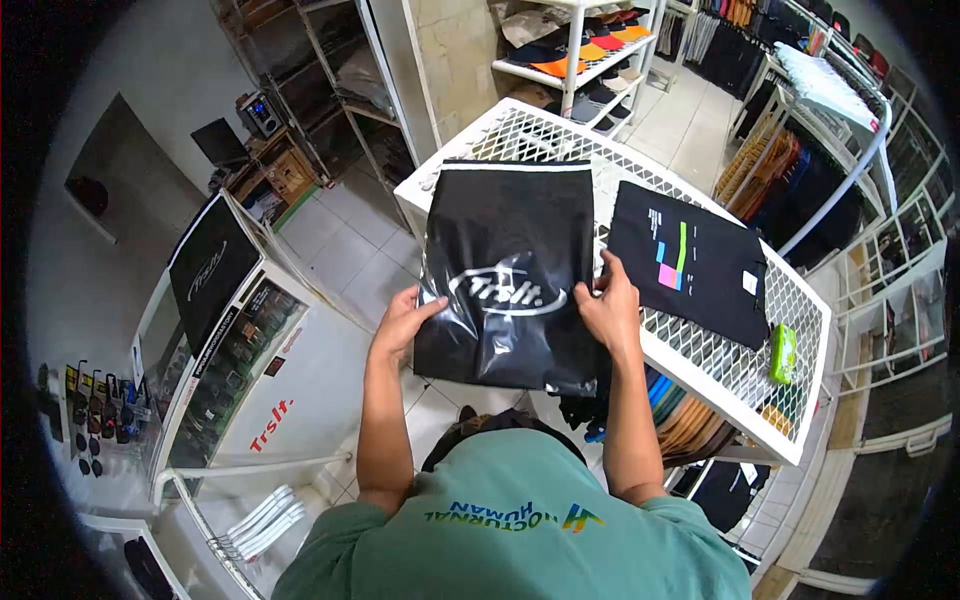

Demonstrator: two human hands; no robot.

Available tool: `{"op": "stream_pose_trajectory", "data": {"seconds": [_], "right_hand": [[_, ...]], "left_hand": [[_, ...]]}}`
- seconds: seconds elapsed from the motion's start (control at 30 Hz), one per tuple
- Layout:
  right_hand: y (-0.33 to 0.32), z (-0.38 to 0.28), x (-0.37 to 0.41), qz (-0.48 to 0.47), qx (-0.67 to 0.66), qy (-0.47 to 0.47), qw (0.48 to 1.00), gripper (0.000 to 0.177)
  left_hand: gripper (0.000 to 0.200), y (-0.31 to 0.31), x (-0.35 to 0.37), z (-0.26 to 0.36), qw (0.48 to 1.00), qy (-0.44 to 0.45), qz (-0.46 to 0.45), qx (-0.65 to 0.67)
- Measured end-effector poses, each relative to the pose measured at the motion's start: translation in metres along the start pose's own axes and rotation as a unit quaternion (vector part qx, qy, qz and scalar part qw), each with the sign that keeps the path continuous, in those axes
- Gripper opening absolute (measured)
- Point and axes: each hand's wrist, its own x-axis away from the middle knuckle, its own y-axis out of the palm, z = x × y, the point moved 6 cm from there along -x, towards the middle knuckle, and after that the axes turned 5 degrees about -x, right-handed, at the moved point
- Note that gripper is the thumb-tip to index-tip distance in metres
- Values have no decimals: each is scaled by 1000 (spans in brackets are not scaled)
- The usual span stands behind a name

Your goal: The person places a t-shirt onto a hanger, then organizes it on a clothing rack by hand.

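A glossy black plastic mailer bag (505, 225) with a white oval logo is spread out flat in front of me. My left hand (405, 320) pinches its left edge, thumb on top near the logo. On the opposite edge, my right hand (608, 305) grips the bag with the thumb over the front. The bag's far end lies over the white mesh rack top (540, 135), and its near end hangs past the rack's edge. To the right of the bag, a folded black T-shirt (690, 260) with a coloured print lies on the mesh.
A green packet (783, 354) sits at the mesh top's right end. Clothes on hangers (690, 420) hang below it. Caps (590, 50) fill a shelf behind. A glass display case (230, 340) stands on the left, with white hangers (265, 520) near its foot.
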Motion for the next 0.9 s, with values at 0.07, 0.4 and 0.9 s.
{"op": "stream_pose_trajectory", "data": {"seconds": [0.07, 0.4, 0.9], "right_hand": [[1, -4, 3, -3, 2, 23, 1000, 73], [74, -56, -25, 8, -22, -20, 1000, 33], [333, -300, -55, -70, -175, -263, 946, 35]], "left_hand": [[27, -5, 0, 3, 1000, 5, -24, -19], [23, -59, -24, 25, 996, 60, 45, 50], [38, -339, 90, 141, 899, 265, 344, -62]]}}
